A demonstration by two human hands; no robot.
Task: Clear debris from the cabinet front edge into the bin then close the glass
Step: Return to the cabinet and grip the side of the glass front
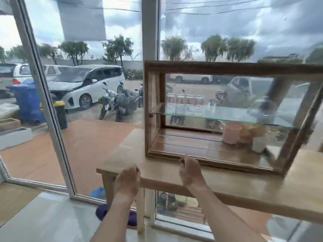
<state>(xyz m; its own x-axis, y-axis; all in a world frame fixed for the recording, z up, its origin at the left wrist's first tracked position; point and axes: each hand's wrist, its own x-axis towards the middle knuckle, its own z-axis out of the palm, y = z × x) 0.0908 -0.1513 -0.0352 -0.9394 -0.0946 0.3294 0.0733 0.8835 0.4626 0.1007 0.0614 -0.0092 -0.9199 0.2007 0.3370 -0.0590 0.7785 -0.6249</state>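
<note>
At the cabinet (227, 109) front, both hands curl: left hand (128, 180), right hand (189, 172).

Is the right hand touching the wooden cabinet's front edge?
Touching. In the head view, the right hand has its curled fingertips resting on the cabinet bottom front edge, no gap visible.

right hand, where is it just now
In the head view the right hand sits at centre, curled at the wooden glass-fronted cabinet's lower front edge, right of the left hand.

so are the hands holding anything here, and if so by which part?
Cannot tell. The right hand is curled at the cabinet front bottom edge, the left hand cupped at the table edge; no held object is visible in either.
</note>
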